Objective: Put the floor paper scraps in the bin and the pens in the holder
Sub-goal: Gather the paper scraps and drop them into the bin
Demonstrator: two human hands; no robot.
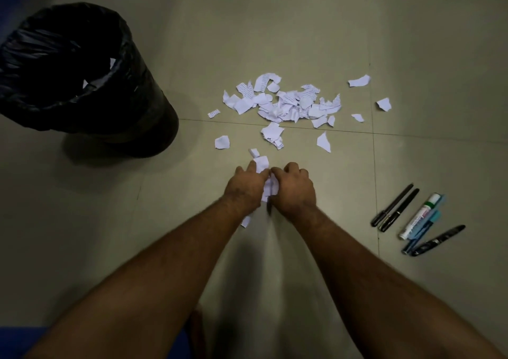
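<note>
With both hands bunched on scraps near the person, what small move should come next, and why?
Probably lift the gathered scraps and carry them left to the bin. Both the left hand and right hand already hold paper between them, the bin stands open to the left, and the main pile lies farther ahead, untouched. The pens can wait.

1 head-worn view — looking steeply down, close over the tiled floor.
</note>
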